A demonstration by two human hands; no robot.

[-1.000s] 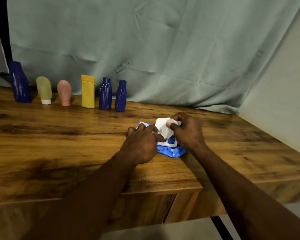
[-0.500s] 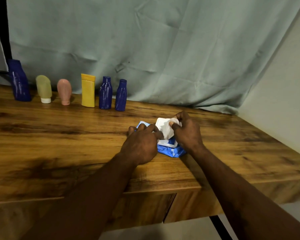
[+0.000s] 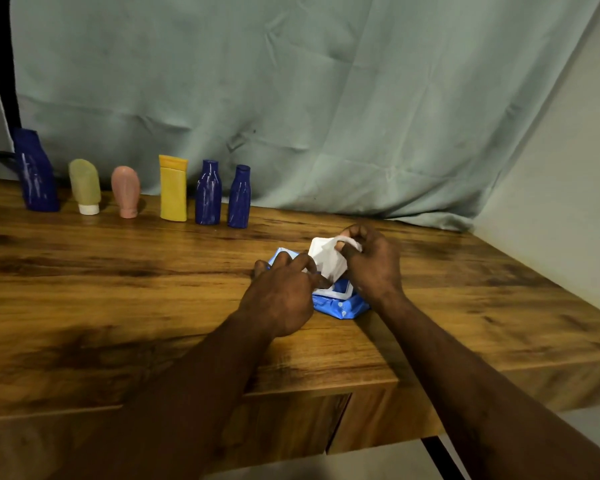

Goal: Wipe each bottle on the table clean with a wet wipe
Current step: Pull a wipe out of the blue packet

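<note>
right hand point(image 3: 374, 268) pinching wipe point(image 3: 326, 259), pack point(image 3: 342, 306) beneath

The light was dim and warm. Beyond and left of the left hand point(image 3: 278, 299), the rounded pink squeeze bottle point(image 3: 125, 190) threw a short, soft shadow to its right. A broad dark shadow lay on the brown wood-grain table point(image 3: 84, 278) beside the left forearm. The white wet wipe point(image 3: 326, 259) pinched in the right hand point(image 3: 374, 268) was the brightest patch, its folds nearly washed out. Thin streaks of glare ran down the tall glossy dark blue plastic bottle point(image 3: 35, 174) farthest from both hands. Focus was soft throughout, with the forearms murky at the bottom. Wide-angle bending leaned the pale green cloth backdrop point(image 3: 326, 98) outward at the sides.
</note>
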